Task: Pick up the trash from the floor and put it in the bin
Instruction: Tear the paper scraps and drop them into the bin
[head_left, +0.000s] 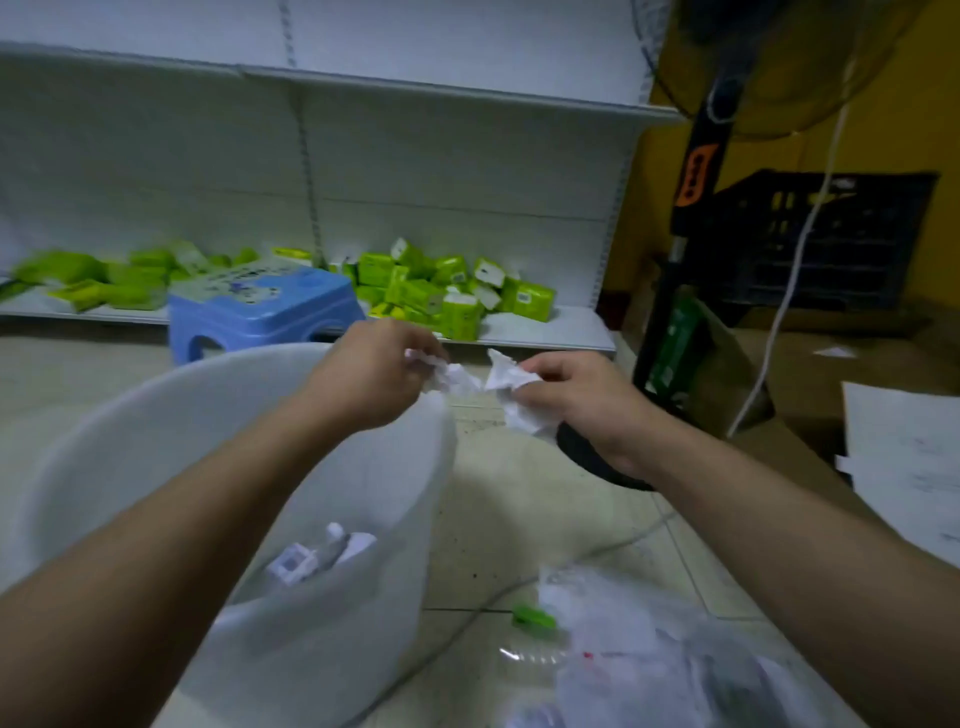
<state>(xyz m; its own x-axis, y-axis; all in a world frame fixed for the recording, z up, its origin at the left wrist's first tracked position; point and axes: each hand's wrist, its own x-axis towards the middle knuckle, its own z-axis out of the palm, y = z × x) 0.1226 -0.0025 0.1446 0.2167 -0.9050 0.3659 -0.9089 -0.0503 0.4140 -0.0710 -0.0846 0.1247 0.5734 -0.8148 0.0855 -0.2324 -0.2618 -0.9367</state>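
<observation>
A large translucent white bin (156, 415) stands on the floor at the lower left, with several white scraps (317, 556) inside. My left hand (371, 371) is over the bin's far rim, pinching a crumpled white paper (449, 376). Just right of the rim, my right hand (582, 400) grips another crumpled white paper (511, 395). The two papers nearly touch between my hands. More trash (623, 644), papers, clear plastic and a green scrap (535, 618), lies on the tiled floor at the lower right.
A blue plastic stool (265, 309) stands behind the bin. White shelving holds green packets (441, 291). A standing fan's pole (691, 208) and black base rise at the right, with a white cable, cardboard boxes, a black crate and loose sheets (904, 467).
</observation>
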